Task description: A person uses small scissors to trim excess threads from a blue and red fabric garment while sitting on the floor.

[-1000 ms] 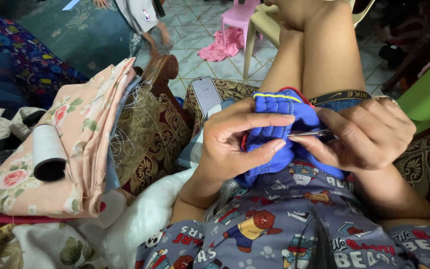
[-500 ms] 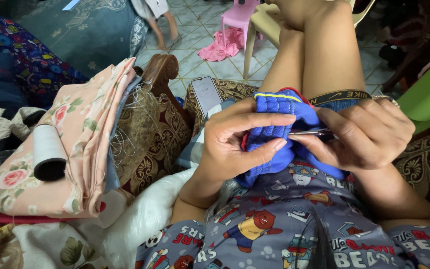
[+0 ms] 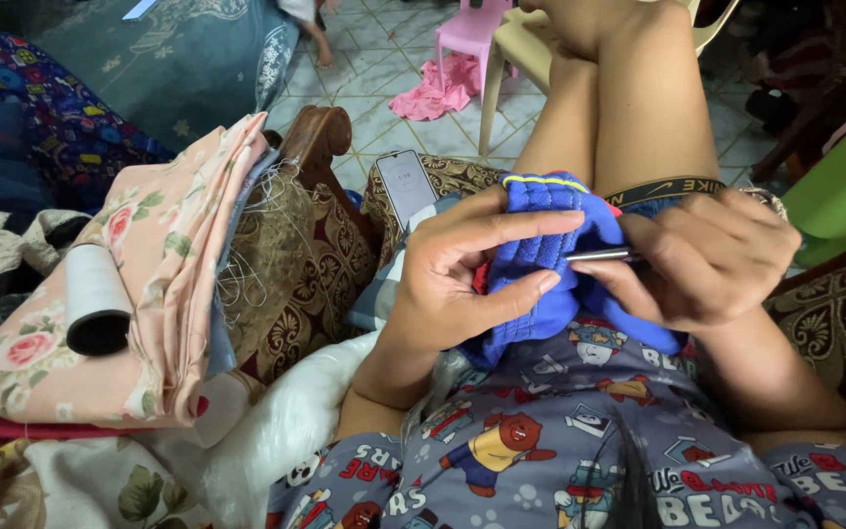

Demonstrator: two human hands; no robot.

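While gripped on the lap, blue knit garment [image 3: 540, 245]: left hand [image 3: 462, 274] pinches its fold; right hand [image 3: 697, 260] clenches a slim metal tool [image 3: 599, 256] against the seam. Work apparently midway; white thread spool [image 3: 95, 299] on floral fabric [image 3: 164, 264] at the armrest edge.

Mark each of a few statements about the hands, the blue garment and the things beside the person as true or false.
1. The left hand grips the blue garment. True.
2. The right hand holds a thin metal tool against the garment. True.
3. The white thread spool lies on the tiled floor. False: it rests on the floral pink fabric.
4. The phone is in the right hand. False: it lies on the patterned cushion, untouched.
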